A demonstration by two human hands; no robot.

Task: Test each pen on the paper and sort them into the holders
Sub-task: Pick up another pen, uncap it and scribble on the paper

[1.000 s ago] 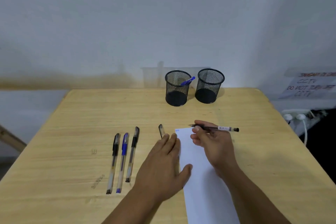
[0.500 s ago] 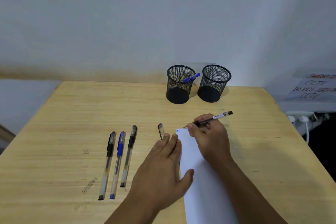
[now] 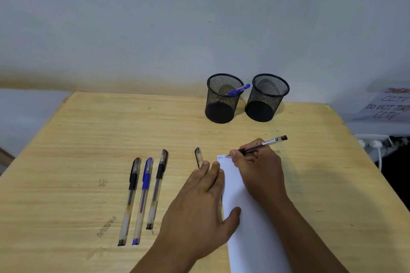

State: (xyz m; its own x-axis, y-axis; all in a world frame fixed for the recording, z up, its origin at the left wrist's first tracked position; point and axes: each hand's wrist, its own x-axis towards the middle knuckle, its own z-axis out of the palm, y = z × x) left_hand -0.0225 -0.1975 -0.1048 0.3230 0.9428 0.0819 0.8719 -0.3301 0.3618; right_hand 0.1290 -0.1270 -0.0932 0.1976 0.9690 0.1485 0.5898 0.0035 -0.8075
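Note:
My right hand (image 3: 259, 170) grips a black pen (image 3: 269, 142) with its tip touching the top left corner of a white paper strip (image 3: 248, 228), beside small blue marks. My left hand (image 3: 199, 208) lies flat, fingers spread, pressing the paper's left edge. A loose pen cap (image 3: 198, 156) sits just beyond my left fingertips. Three capped pens lie side by side to the left: a black pen (image 3: 131, 197), a blue pen (image 3: 143, 197) and another black pen (image 3: 158, 186). Two black mesh holders stand at the back: the left holder (image 3: 223, 99) contains a blue pen (image 3: 239, 90), the right holder (image 3: 266, 98) looks empty.
The wooden table (image 3: 88, 139) meets a white wall behind the holders. At the far right, off the table, a paper sign (image 3: 388, 104) with handwriting lies above a white power strip (image 3: 375, 144) with cables.
My right hand swung the pen from lying level above the paper to a writing angle, and brought its tip down onto the paper's top corner. My left hand stayed on the paper.

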